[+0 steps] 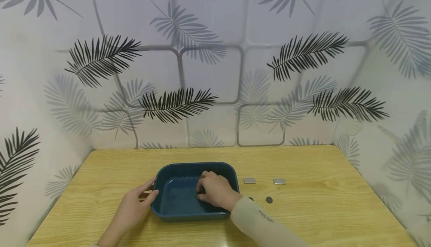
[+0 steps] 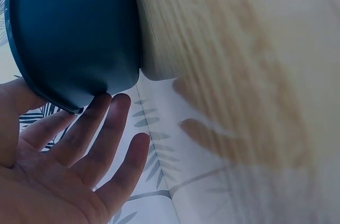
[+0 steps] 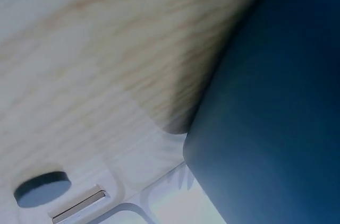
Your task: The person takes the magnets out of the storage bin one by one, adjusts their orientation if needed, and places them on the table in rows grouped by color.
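Observation:
A dark blue rectangular basin (image 1: 182, 217) with rounded corners sits on the table. At its left end, my left hand (image 1: 133, 204) holds the rim. The left wrist view shows the thumb at the rim and fingertips against the outer wall of the basin (image 2: 74, 27). My right hand (image 1: 217, 189) reaches inside with bent fingers; whether anything is between them is hidden. That hand is out of sight in the right wrist view, where the wall of the basin (image 3: 271, 107) fills the right side.
Right of the basin lie two flat silver rectangles (image 1: 250, 180) and two dark discs, one disc (image 1: 269, 200) in full view and the other partly behind the right sleeve (image 1: 259, 217). The wood-grain table (image 1: 320, 194) ends at a leaf-patterned backdrop (image 1: 208, 119).

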`<state>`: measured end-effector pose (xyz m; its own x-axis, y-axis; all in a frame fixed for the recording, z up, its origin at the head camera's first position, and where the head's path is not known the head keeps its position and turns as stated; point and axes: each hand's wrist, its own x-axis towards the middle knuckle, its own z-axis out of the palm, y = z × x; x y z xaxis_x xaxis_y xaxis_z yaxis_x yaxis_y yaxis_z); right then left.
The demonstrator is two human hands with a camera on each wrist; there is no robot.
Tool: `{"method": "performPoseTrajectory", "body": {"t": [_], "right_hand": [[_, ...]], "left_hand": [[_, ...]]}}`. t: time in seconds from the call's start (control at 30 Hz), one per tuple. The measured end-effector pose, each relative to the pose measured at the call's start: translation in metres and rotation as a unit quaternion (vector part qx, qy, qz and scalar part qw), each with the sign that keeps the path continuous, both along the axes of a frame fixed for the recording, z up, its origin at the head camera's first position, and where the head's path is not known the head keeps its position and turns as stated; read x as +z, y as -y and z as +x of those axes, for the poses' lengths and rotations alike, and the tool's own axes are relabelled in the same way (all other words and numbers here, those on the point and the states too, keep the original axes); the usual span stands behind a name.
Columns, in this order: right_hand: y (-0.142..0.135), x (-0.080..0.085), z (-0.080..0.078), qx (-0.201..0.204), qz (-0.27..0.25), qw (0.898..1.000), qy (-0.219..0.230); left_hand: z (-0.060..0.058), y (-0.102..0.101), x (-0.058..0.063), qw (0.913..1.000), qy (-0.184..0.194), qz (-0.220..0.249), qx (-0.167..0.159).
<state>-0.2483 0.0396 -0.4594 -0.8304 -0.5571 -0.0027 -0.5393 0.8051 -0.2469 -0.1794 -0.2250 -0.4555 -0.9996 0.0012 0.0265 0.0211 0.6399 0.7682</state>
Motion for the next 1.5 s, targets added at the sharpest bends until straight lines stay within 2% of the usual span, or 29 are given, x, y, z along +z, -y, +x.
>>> {"method": "performPoseTrajectory", "body": {"t": [0.1,0.23,0.43,0.77,1.2,1.4,1.5], "right_hand": [[0.000,0.000,0.000,0.001,0.010,1.000,0.005],[0.000,0.001,0.000,0.002,-0.002,1.000,0.003],[-0.003,0.007,0.002,0.013,-0.027,0.999,-0.025],[-0.017,0.017,0.002,0.008,-0.046,0.999,-0.022],[-0.045,0.030,0.003,-0.005,-0.050,0.998,-0.040],[-0.063,0.042,0.005,-0.011,-0.065,0.997,-0.028],[-0.071,0.048,0.007,-0.005,-0.069,0.997,-0.039]], "left_hand": [[0.000,0.000,0.000,1.0000,-0.001,0.000,0.000],[0.000,0.000,0.000,1.0000,-0.003,0.001,-0.002],[0.000,0.000,0.000,1.0000,-0.004,0.003,-0.002],[0.001,-0.001,0.001,1.0000,0.000,0.005,0.000],[0.001,-0.001,0.000,1.0000,0.002,-0.003,0.000],[0.001,0.000,-0.001,1.0000,0.003,0.001,-0.002],[0.000,-0.001,-0.001,1.0000,0.005,0.002,-0.004]]}}
